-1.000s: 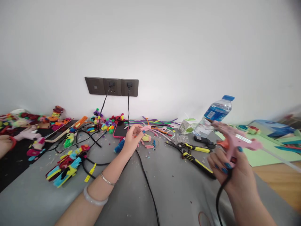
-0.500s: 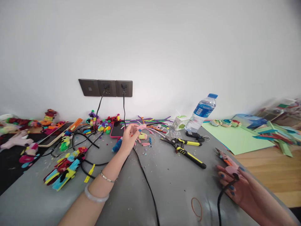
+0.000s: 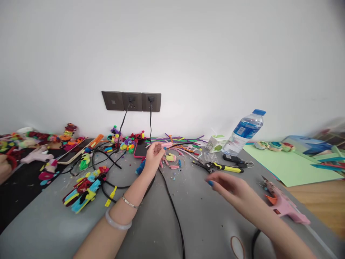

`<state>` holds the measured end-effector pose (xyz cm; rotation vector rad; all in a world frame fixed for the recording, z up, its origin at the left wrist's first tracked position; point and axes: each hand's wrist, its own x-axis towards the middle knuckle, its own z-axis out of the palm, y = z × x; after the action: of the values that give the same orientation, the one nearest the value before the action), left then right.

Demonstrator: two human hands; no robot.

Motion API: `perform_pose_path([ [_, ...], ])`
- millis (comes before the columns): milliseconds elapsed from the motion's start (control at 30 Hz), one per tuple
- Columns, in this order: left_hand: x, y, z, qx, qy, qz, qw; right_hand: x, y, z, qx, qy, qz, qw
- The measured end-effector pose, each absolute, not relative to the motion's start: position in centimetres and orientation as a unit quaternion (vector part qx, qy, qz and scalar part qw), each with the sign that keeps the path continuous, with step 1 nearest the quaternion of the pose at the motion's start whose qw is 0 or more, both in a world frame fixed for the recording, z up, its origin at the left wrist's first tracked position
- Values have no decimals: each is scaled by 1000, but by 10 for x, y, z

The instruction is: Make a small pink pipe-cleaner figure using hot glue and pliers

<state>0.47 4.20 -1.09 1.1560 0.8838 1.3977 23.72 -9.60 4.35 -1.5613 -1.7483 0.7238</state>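
Note:
My left hand (image 3: 154,155) is stretched to the middle of the grey table (image 3: 199,219), fingers pinched on a small pink craft piece (image 3: 167,145). My right hand (image 3: 229,187) hovers over the table with fingers spread and blurred by motion, holding nothing, just in front of the yellow-handled pliers (image 3: 219,167). The pink glue gun (image 3: 283,203) lies on the table to its right, its black cord trailing off the front edge.
Coloured pipe cleaners (image 3: 180,141) and craft bits lie by the wall. A phone (image 3: 140,148), water bottle (image 3: 244,132), small carton (image 3: 217,143), keys (image 3: 237,160), green paper (image 3: 285,165), finished figures (image 3: 83,189) and black cables (image 3: 169,201) crowd the table. Another person's hand (image 3: 4,167) shows far left.
My right hand set the pink glue gun down on the table's right side, let go, and moved left toward the pliers. My left hand kept its pinch on the pink piece.

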Motion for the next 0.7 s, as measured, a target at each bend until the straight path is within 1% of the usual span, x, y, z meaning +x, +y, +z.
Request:
perform_pose_path([
  [67,4,41,-10,480,376,588,532,208,-59,42,-558,-730,262,295],
  [133,4,40,-9,480,380,589,527,185,-27,35,-526,-780,219,258],
  [300,4,41,-7,474,385,606,511,149,13,14,-504,-833,143,176],
  [500,4,42,-10,466,379,624,500,127,14,7,-538,-830,85,122],
  [633,4,43,-11,462,378,624,505,126,14,7,-565,-813,90,104],
  [700,4,43,-11,464,378,627,498,129,15,7,-567,-812,93,108],
])
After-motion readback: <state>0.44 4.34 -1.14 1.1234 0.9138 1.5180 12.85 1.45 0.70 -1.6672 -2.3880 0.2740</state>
